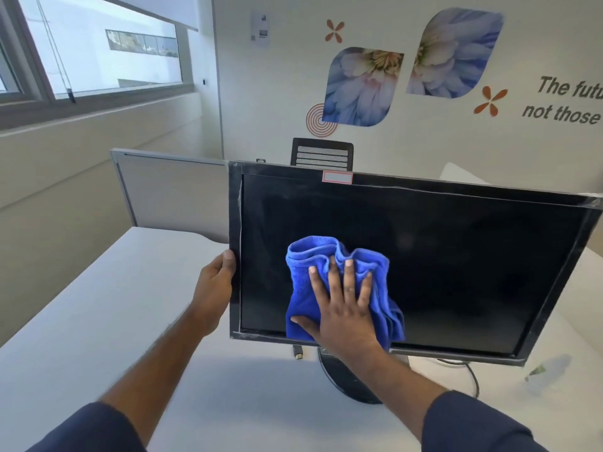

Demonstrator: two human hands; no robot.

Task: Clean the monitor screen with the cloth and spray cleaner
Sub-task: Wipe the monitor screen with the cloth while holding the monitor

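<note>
A black monitor stands on a white desk, its screen dark and its frame wrapped in clear film. My left hand grips the monitor's left edge, thumb on the front of the bezel. My right hand lies flat with fingers spread on a bunched blue cloth, pressing it against the lower left part of the screen. At the far right, beside the monitor, a blurred clear shape with a green label may be the spray cleaner; I cannot tell for sure.
The monitor's round black base rests on the white desk. A loose cable plug hangs under the screen and a black cable trails right. A grey partition and a black chair back stand behind.
</note>
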